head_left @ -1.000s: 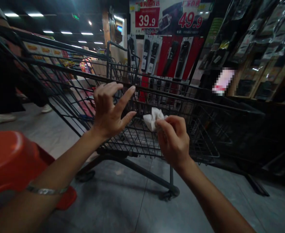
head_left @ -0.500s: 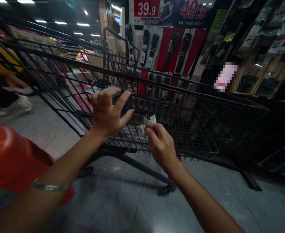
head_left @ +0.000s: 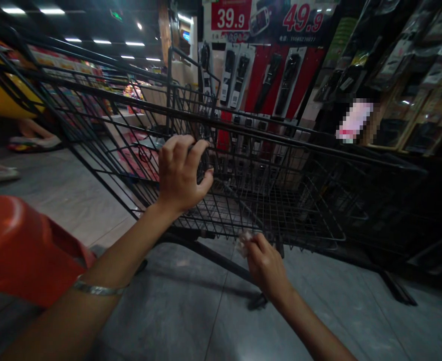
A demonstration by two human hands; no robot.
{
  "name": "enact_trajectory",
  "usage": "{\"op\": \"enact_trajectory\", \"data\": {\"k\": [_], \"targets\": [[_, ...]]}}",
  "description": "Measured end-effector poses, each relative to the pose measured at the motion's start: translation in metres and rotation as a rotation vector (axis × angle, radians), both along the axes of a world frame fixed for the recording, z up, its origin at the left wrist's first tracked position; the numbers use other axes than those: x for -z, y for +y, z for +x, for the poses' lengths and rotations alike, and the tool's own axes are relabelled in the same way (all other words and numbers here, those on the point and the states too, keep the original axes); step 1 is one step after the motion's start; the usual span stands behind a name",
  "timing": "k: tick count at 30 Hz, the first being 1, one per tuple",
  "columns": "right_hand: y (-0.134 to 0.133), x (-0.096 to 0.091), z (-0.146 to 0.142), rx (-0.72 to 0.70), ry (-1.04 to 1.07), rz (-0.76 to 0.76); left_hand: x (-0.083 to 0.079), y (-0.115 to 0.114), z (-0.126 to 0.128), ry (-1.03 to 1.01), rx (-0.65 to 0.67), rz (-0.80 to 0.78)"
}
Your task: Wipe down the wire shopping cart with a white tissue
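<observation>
A dark wire shopping cart stretches across the view in front of me. My left hand is at its side wall, fingers bent and thumb apart from the index finger. A dark patch shows between them; I cannot tell whether the fingertips touch the wires. Lower and to the right, my right hand pinches a crumpled white tissue, slightly blurred, near the bottom edge of the basket.
An orange-red plastic stool stands at the left. Behind the cart hangs a rack of packaged watch straps under price signs. Another person's feet are on the grey tiled floor at far left.
My right hand has moved down and a little right with the tissue, away from the cart's side. My left hand has shifted right, its fingers more curled.
</observation>
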State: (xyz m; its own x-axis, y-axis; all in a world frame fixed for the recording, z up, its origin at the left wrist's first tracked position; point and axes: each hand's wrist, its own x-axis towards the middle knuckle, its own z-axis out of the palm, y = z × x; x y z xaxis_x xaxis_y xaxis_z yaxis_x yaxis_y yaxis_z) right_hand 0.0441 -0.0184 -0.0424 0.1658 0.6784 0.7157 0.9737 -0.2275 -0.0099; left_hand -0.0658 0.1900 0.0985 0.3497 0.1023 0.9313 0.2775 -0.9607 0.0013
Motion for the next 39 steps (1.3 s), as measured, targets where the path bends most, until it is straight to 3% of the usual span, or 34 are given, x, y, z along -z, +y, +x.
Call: {"op": "enact_trajectory", "data": {"k": [3,7,10,12,16,20,26,34,39], "targets": [[-0.003,-0.027,-0.007,-0.068,0.083,0.180,0.001,0.000,0.002,-0.014,0.013,0.013],[0.010,-0.089,-0.020,-0.191,0.067,0.417,0.001,0.000,0.002,-0.032,-0.008,0.041],[0.030,-0.123,-0.027,-0.251,0.029,0.472,0.002,0.001,0.002,-0.037,-0.012,0.052],[0.047,-0.133,-0.027,-0.252,0.027,0.444,0.003,0.002,0.002,-0.039,-0.010,0.065],[0.074,-0.128,-0.021,-0.122,0.041,0.326,0.004,0.004,0.001,-0.033,-0.008,0.074],[0.079,-0.111,-0.014,-0.005,-0.018,0.290,0.004,0.003,0.001,-0.040,-0.036,0.087],[0.072,-0.087,-0.011,0.012,-0.127,0.288,0.005,0.000,0.003,-0.053,-0.046,0.083],[0.067,-0.087,-0.020,0.059,-0.180,0.202,0.006,-0.002,0.003,-0.069,-0.059,0.090],[0.065,-0.055,-0.021,0.055,-0.233,0.058,0.005,-0.002,0.003,-0.067,-0.051,0.080]]}}
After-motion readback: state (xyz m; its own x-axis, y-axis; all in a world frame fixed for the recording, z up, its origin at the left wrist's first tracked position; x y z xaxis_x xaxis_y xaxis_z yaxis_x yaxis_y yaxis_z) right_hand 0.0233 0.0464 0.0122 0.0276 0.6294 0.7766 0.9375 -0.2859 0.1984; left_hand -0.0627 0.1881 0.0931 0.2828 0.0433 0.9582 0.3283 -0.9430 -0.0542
